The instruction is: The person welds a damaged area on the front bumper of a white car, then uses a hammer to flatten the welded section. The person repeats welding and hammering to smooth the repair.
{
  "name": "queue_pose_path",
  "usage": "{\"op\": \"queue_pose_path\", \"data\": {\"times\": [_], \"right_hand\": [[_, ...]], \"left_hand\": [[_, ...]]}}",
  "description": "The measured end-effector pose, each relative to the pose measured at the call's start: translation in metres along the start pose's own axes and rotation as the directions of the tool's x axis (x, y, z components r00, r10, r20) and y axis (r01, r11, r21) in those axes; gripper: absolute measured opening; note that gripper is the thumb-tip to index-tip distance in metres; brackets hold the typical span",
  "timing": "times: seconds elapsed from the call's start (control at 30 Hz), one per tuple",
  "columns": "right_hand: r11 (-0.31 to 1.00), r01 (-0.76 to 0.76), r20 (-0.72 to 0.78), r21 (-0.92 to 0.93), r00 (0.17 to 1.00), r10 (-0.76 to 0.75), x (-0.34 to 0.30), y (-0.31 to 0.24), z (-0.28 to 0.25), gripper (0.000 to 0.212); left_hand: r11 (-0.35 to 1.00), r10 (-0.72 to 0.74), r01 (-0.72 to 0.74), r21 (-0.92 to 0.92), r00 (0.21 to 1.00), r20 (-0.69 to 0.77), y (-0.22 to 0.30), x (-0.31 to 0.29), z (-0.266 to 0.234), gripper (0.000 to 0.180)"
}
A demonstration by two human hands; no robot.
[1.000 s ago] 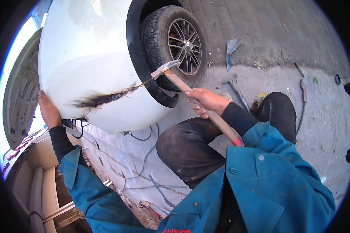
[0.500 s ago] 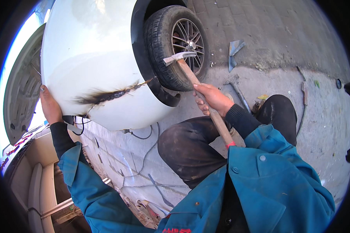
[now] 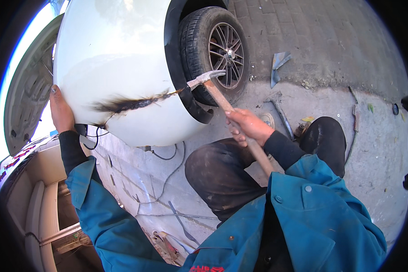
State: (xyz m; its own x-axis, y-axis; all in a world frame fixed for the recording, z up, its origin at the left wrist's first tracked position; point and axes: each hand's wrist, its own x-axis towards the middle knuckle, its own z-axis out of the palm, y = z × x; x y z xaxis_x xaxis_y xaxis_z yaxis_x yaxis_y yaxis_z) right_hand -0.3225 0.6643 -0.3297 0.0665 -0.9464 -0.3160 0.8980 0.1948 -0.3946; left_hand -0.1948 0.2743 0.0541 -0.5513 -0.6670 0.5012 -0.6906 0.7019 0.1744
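Note:
A white car bumper (image 3: 118, 75) fills the upper left, crossed by a dark, scorched seam (image 3: 130, 104) that runs to the black wheel-arch trim (image 3: 196, 111). My left hand (image 3: 62, 111) holds the bumper's left edge; some of its fingers are hidden behind it. Wrapped round the wooden handle of a claw hammer (image 3: 219, 96) is my right hand (image 3: 250, 126). The hammer's head overlaps the tyre in view, its striking face close to the seam's right end. Whether it touches there I cannot tell.
The car wheel (image 3: 225, 54) stands behind the trim. A second hammer (image 3: 282, 116) and a bent metal scrap (image 3: 279, 67) lie on the ground to the right. Cables (image 3: 170, 174) trail below the bumper. An open car hood (image 3: 28, 88) rises at far left.
The hammer's head has come down and left, away from the wheel's rim and nearer the seam's right end. My left hand stays on the bumper's edge. The whole view has shifted slightly.

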Motion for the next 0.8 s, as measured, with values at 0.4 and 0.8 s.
{"op": "queue_pose_path", "data": {"times": [0.4, 0.8], "right_hand": [[0.996, 0.085, -0.103, -0.009, 0.991, -0.086, -0.003, 0.002, 0.005, 0.033], [0.992, 0.123, -0.178, 0.031, 0.977, -0.116, -0.003, 0.005, 0.014, 0.034]], "left_hand": [[0.999, 0.024, -0.024, 0.041, 1.0, -0.003, -0.003, 0.0, -0.002, 0.088], [0.996, 0.028, -0.027, 0.082, 1.0, -0.008, -0.008, 0.004, -0.001, 0.089]]}}
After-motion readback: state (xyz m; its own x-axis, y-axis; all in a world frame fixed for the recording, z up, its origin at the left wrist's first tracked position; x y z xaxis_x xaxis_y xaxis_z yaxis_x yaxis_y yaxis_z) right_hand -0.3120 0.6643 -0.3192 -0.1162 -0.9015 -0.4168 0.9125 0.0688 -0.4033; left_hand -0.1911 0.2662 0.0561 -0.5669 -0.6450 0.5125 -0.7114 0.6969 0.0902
